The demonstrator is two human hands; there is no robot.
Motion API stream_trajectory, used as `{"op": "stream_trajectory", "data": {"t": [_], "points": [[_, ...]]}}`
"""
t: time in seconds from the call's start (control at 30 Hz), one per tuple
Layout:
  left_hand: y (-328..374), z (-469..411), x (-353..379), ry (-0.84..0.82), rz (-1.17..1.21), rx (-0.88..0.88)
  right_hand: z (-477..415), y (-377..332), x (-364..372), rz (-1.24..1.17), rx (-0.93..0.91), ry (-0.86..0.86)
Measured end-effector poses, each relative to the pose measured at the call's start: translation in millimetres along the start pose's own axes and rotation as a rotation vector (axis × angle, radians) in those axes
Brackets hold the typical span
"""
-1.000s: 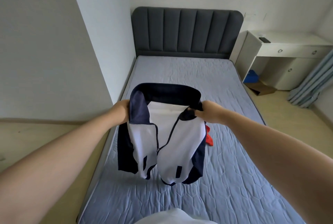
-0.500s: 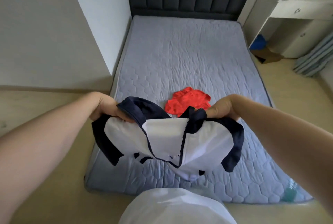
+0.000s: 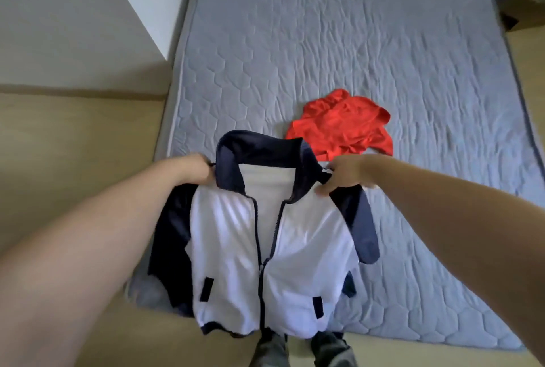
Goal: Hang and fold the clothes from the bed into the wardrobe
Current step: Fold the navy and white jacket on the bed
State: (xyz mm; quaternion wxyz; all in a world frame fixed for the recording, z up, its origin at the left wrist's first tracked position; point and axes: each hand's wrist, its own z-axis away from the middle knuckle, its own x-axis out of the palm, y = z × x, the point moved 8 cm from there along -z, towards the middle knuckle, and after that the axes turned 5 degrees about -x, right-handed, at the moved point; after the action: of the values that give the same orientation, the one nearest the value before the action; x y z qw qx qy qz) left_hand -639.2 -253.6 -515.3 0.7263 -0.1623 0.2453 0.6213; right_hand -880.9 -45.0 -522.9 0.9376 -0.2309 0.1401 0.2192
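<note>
We hold a white and navy jacket up by its shoulders in the lower centre of the frame, its front facing us. Our left hand sits at centre left, fingers curled round the fabric just beside the navy collar, so that grip is closed on the jacket. Our right hand sits at centre right and pinches the other shoulder beside the collar, thumb below and fingers above; this grip also holds the jacket. The collar stands open between the two hands, and we can see the pale lining inside it. The zip is parted at the top and joined lower down. The navy sleeves hang at either side, and two short dark pocket strips show low on the white front panels. The hem hangs over the near edge of the bed; we cannot tell whether the cloth touches the mattress.

A crumpled red garment lies on the grey quilted mattress just above the jacket's collar in the frame, near our right hand but apart from it. The pale wooden floor fills the left side, with a white wall in the upper left. Our feet show at the bottom centre, below the hem.
</note>
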Motion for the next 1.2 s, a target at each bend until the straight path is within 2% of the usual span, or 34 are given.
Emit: {"op": "stream_trajectory", "data": {"t": [0.07,0.1,0.17,0.23,0.33,0.5,0.57,0.73,0.93,0.97,1.03,1.1,1.13,1.17,1.2], "points": [[13,-71,6,0.183,0.025,0.011,-68,-11,-24,0.097,-0.113,0.389],[16,-104,9,0.284,0.015,-0.018,-96,-8,-30,0.016,-0.136,0.525],[23,-146,25,0.528,-0.064,-0.039,-145,16,-20,-0.166,-0.126,0.664],[47,-163,62,0.697,-0.149,0.133,-178,52,8,-0.186,-0.072,0.699],[89,-160,151,0.571,-0.222,0.421,-196,128,60,-0.168,0.143,0.638],[133,-142,285,0.182,-0.428,0.658,-197,244,154,-0.356,0.551,0.363],[142,-142,319,0.086,-0.470,0.662,-198,267,184,-0.396,0.565,0.263],[151,-158,355,0.009,-0.450,0.480,-208,281,194,-0.353,0.318,0.255],[188,-153,359,0.118,-0.471,0.300,-177,315,113,-0.371,0.198,0.474],[195,-153,358,0.111,-0.454,0.250,-167,323,92,-0.352,0.204,0.555],[210,-151,355,0.122,-0.381,0.177,-137,335,42,-0.261,0.188,0.829],[230,-149,347,0.186,-0.199,0.163,-103,331,4,-0.125,0.069,1.123],[240,-148,344,0.204,-0.062,0.171,-91,322,-6,-0.040,-0.051,1.205],[248,-146,342,0.207,0.078,0.176,-83,310,-7,0.058,-0.183,1.226],[256,-145,341,0.207,0.195,0.177,-80,300,1,0.173,-0.291,1.176]]}}
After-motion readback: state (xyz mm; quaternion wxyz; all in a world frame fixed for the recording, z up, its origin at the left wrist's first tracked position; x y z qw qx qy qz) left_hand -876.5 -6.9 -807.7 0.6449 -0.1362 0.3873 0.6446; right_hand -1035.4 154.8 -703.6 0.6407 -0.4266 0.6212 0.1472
